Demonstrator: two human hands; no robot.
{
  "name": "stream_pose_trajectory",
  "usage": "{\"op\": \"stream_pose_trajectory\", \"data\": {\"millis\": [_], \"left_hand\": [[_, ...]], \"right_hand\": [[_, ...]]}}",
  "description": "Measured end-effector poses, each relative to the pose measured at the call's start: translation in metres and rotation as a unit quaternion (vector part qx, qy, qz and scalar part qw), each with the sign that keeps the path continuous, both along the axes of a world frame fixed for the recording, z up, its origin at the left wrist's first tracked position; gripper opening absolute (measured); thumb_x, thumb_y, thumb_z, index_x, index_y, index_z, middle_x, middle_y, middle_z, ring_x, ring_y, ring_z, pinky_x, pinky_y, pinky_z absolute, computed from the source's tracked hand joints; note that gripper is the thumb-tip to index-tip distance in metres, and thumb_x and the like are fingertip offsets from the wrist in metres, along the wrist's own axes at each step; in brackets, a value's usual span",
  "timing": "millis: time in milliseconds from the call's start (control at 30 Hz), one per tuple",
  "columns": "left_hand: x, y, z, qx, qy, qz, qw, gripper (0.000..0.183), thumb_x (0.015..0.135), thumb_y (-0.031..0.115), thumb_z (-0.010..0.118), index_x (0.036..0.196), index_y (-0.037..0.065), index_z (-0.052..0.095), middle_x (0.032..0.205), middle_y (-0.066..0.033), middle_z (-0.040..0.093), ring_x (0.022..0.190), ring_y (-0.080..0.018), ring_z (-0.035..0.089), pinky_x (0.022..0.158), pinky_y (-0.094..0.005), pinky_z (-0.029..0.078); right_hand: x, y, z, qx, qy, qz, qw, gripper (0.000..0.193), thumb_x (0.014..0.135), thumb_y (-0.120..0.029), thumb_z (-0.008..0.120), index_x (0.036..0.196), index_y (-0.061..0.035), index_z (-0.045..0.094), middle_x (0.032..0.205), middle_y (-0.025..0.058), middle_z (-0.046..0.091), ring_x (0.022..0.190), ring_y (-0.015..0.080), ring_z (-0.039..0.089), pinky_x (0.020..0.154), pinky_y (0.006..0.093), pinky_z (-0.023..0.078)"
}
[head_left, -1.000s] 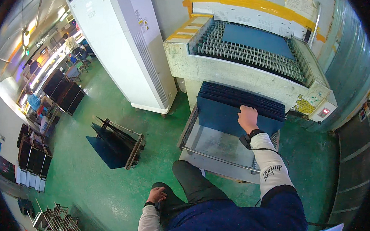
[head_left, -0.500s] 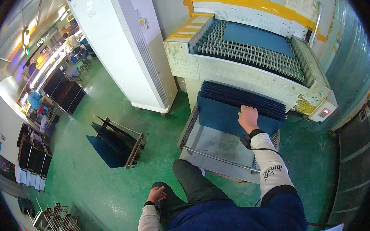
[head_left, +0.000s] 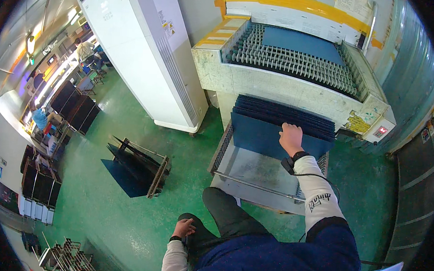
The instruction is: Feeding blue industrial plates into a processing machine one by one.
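Observation:
My right hand (head_left: 291, 139) is at the top edge of the front dark-blue flat panel (head_left: 256, 136), fingers closed over that edge; the fingertips are partly hidden. Behind this panel, several similar panels (head_left: 278, 109) stand close together in a slotted rack (head_left: 258, 185) with metal rails. My left hand (head_left: 184, 228) rests on my knee, its fingers loosely bent and apart, holding nothing.
Beyond the rack stands a roller conveyor machine (head_left: 291, 65) with a blue panel (head_left: 302, 43) lying on it. A tall white cabinet unit (head_left: 147, 52) is to its left. On the green floor sits a smaller rack (head_left: 159, 176) holding dark panels. People work at a far-left bench.
Both my hands and the panels stay where they were. Far left, a seated person in blue has shifted posture slightly.

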State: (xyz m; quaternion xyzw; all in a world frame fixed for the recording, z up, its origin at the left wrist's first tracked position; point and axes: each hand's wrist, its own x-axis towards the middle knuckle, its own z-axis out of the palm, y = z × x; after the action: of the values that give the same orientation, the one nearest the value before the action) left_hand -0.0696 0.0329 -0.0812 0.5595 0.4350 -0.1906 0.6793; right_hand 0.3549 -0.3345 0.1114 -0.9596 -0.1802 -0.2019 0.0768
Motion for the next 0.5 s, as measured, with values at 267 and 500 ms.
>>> {"op": "stream_pose_trajectory", "data": {"millis": [267, 500], "left_hand": [[0.0008, -0.0008, 0.0026, -0.007, 0.005, 0.008, 1.000, 0.029, 0.084, 0.027, 0.054, 0.098, 0.001, 0.053, 0.071, -0.0144, 0.061, 0.049, -0.0176, 0.058, 0.038, -0.0255, 0.042], [0.0009, -0.0016, 0.0040, 0.006, 0.003, -0.001, 1.000, 0.031, 0.084, 0.027, 0.054, 0.098, 0.000, 0.052, 0.071, -0.0147, 0.061, 0.049, -0.0179, 0.058, 0.038, -0.0252, 0.041]], "right_hand": [[-0.0005, 0.0002, 0.0012, -0.005, 0.017, -0.003, 1.000, 0.018, 0.067, -0.017, 0.065, 0.077, -0.0066, 0.054, 0.075, 0.0081, 0.059, 0.076, 0.0253, 0.057, 0.066, 0.0394, 0.041], [-0.0016, 0.0004, 0.0027, -0.002, 0.030, -0.005, 1.000, 0.017, 0.069, -0.017, 0.064, 0.078, -0.0068, 0.054, 0.077, 0.0083, 0.059, 0.078, 0.0258, 0.057, 0.069, 0.0398, 0.041]]}}
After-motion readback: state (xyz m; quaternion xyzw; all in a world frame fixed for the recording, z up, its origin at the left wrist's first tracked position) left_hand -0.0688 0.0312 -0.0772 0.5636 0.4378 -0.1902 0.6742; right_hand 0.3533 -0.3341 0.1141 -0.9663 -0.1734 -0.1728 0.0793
